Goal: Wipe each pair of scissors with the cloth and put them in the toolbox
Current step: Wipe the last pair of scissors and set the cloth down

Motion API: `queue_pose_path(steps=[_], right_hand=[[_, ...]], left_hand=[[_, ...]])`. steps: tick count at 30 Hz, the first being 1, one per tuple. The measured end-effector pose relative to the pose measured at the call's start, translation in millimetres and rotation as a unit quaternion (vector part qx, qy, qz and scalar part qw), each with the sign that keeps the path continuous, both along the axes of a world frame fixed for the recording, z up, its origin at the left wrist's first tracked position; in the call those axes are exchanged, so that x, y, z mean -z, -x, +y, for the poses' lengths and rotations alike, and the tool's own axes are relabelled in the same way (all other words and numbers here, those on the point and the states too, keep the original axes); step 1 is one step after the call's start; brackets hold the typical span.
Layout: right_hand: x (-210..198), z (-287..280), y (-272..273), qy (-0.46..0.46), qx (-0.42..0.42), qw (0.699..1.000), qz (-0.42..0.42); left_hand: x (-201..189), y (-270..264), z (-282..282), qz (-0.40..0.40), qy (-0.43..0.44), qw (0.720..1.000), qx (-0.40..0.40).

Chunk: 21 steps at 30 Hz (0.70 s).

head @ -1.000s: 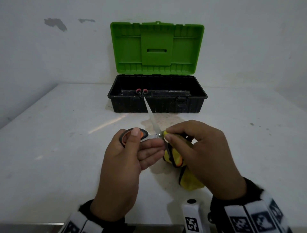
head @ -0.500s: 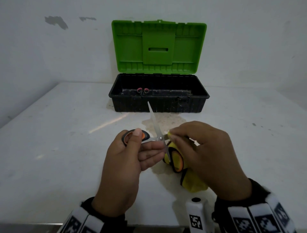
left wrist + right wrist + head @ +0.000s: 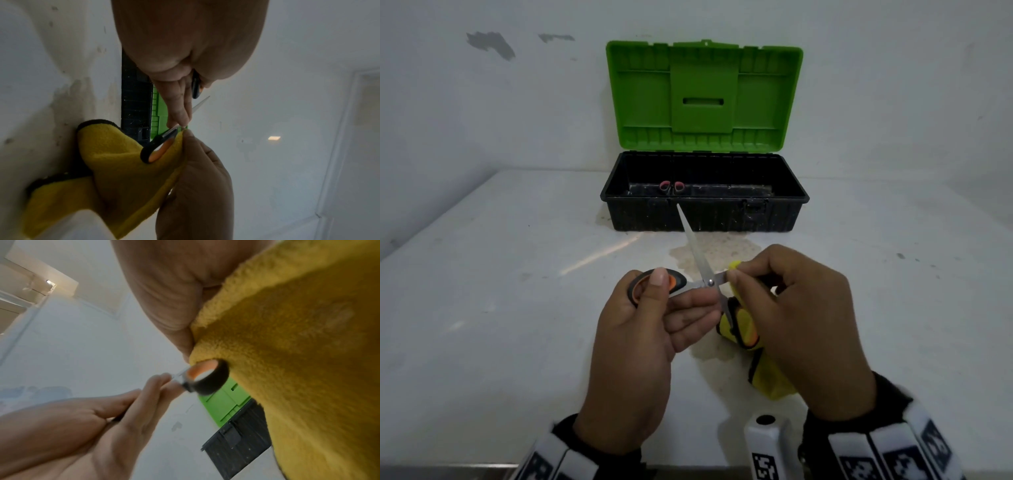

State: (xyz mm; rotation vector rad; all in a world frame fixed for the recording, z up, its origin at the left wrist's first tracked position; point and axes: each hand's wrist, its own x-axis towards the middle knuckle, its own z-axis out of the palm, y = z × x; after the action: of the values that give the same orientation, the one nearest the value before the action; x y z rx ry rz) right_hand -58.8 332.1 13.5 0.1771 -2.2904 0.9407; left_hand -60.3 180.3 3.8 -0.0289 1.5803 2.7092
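Observation:
Scissors with black-and-orange handles hang open above the white table. My left hand grips one handle loop, thumb on top. One bare blade points up toward the toolbox. My right hand pinches the yellow cloth round the other blade, just right of the pivot. The second loop hangs against the cloth, as the left wrist view and right wrist view also show. The rest of the cloth trails onto the table.
The black toolbox stands open at the back, its green lid upright against the wall. Pink-handled scissors lie inside at the left. A brownish stain marks the table in front of the box.
My right hand with the cloth has slid a little to the right along the blade, uncovering the pivot. My left hand has kept its hold on the handle.

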Motion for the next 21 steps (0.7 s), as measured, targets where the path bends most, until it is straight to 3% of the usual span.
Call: queue_pose_path(steps=[3, 7, 11, 16, 21], right_hand=[[1.5, -3.1, -3.4, 0.001, -0.009, 1.000, 0.000], [2.2, 6.5, 1.9, 0.032, 0.043, 0.999, -0.002], [1.6, -3.5, -3.6, 0.022, 0.008, 1.000, 0.001], [0.8, 3.7, -0.1, 0.060, 0.047, 0.997, 0.009], [3.4, -7.1, -5.5, 0.046, 0.020, 0.999, 0.012]], left_hand=[[0.2, -0.4, -0.4, 0.000, -0.006, 1.000, 0.002], [1.6, -2.9, -1.2, -0.012, -0.019, 1.000, 0.005], [0.5, -3.1, -3.4, -0.012, -0.032, 0.999, 0.000], [-0.2, -5.0, -6.4, -0.004, -0.036, 0.999, 0.001], [1.0, -5.5, -10.7, -0.005, -0.033, 0.999, -0.001]])
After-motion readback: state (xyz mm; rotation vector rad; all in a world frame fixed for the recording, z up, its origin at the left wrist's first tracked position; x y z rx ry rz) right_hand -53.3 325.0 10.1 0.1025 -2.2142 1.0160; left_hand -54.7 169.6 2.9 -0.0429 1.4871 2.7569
